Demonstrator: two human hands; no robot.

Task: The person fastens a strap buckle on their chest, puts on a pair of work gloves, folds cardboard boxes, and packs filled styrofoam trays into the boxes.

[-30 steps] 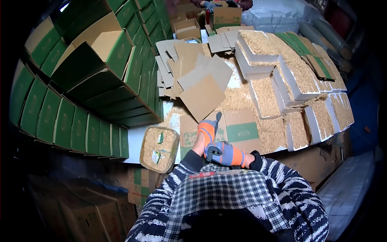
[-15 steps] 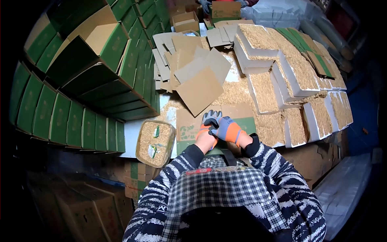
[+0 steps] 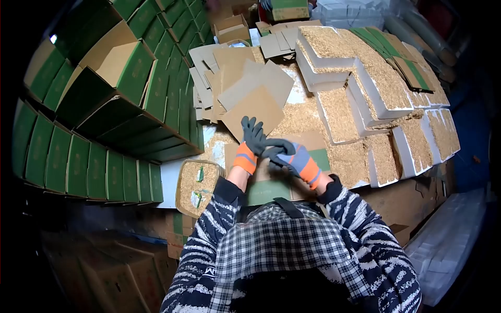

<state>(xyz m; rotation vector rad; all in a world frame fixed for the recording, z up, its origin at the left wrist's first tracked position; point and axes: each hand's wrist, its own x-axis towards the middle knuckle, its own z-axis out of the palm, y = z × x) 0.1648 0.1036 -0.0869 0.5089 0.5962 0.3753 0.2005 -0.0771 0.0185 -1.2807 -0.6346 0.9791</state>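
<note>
Both my hands wear grey-and-orange work gloves and meet above the front of the table. My left hand (image 3: 252,140) is raised with its dark palm side showing and its fingers spread. My right hand (image 3: 293,157) reaches across to it, its fingers closed on the left glove (image 3: 246,156) near the thumb and base of the palm. The exact grip is partly hidden where the gloves overlap. Beneath them lies a flat brown-and-green cardboard box (image 3: 269,192). Just beyond the left fingertips is a loose brown cardboard sheet (image 3: 253,112).
Green cartons (image 3: 122,175) are stacked on the left. A tub of tan shreds (image 3: 197,182) with small packets stands left of my hands. White-sided blocks topped with tan shreds (image 3: 339,117) fill the right, with folded cartons (image 3: 412,73) on top. Another person's hand (image 3: 266,4) shows at the back.
My left hand has turned palm side out, opened its fingers and moved up and left. My right hand has shifted from the left wrist toward the thumb side. The view has tilted slightly.
</note>
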